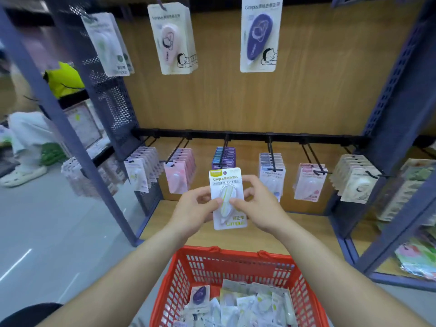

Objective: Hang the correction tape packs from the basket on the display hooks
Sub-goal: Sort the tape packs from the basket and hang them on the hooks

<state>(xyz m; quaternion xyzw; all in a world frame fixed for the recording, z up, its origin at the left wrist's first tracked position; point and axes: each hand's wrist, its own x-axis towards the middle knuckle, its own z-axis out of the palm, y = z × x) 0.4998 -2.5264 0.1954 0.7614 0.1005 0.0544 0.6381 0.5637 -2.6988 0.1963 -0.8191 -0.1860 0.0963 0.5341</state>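
One green-striped correction tape pack (226, 182) stands upright, its side edges pinched by the left hand (195, 208) and the right hand (259, 204), above the far rim of one red basket (236, 254) heaped with packs. Behind it, six lower hooks (270, 149) carry stacks. Three upper packs (258, 34) hang above.

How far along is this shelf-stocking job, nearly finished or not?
Partly done: rows of packs hang on the lower hooks. The left hand and right hand hold one green-striped pack in front of the hooks, not yet hung. A heap of loose packs lies in the red basket, so plenty probably remains.
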